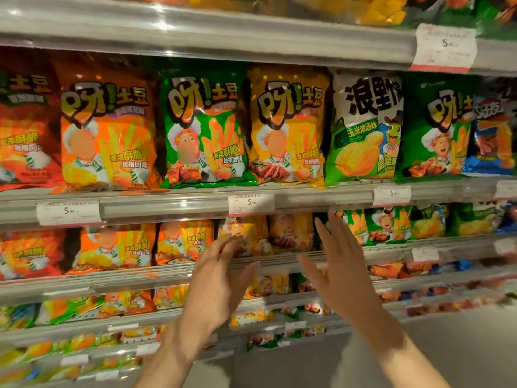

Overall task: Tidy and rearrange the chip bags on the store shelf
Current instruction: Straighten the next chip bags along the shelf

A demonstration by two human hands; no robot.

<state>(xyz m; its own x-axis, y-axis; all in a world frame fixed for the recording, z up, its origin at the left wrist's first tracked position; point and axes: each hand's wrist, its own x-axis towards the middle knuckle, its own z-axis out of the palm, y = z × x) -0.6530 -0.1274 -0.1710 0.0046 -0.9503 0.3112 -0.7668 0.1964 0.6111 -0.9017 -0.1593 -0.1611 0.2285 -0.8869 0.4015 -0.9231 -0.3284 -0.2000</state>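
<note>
While both arms reach up, the left hand [221, 278] and right hand [340, 271] hang with fingers spread, holding nothing. Beyond them, glossy yellow chip bags [291, 232] stand on the grey metal shelf [167, 275], orange chip bags [117, 247] further left.

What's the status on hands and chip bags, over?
Left hand and right hand open, fingers straight, holding nothing. Yellow chip bags on second shelf just ahead, contact unclear. Nothing in the way.

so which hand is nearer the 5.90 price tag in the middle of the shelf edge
Left. The left hand has its fingertips just below the price tag; the right hand reaches up further off to the tag's right.
</note>
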